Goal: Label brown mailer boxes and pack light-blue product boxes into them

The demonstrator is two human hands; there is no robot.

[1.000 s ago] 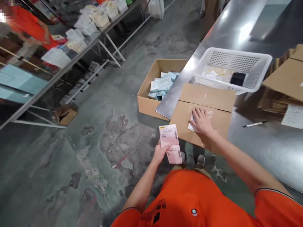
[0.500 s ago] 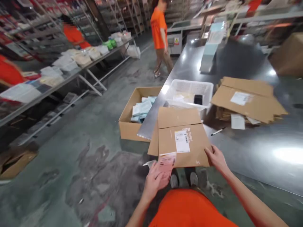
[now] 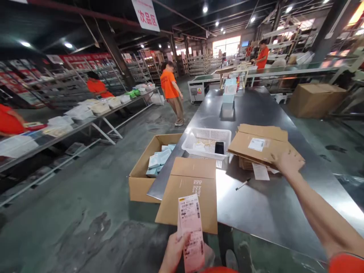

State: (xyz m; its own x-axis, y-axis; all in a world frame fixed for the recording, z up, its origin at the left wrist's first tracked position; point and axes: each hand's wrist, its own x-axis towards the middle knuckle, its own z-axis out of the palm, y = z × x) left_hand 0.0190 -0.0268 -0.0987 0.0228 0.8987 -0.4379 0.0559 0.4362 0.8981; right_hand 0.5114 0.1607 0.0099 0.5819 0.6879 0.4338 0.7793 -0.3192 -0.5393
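Observation:
In my left hand [image 3: 174, 248] is a long pinkish printed shipping label [image 3: 191, 231], pinched between thumb and fingers, with another paper edge behind it. The label hangs in front of a flattened cardboard box [image 3: 196, 167] lying at the table's near corner. White lettering shows on this box; part of its face is hidden by the label. My right hand [image 3: 288, 163] reaches out to a stack of flattened cardboard boxes [image 3: 263, 132]. Its slightly blurred fingers are spread over the right part of the top box, which carries a white label [image 3: 256, 144].
A white plastic basket [image 3: 207, 132] holding a dark phone-like object [image 3: 219, 147] stands on the metal table [image 3: 256, 204]. A pen [image 3: 243, 184] lies nearby. Left of the table, an open carton [image 3: 140, 189] contains light-blue boxes [image 3: 159, 159]. A person in orange [image 3: 170, 87] is in the aisle.
My right hand has let go of the near flattened box and moved right onto the stack. My left hand has brought the label nearer. The view has tilted upward.

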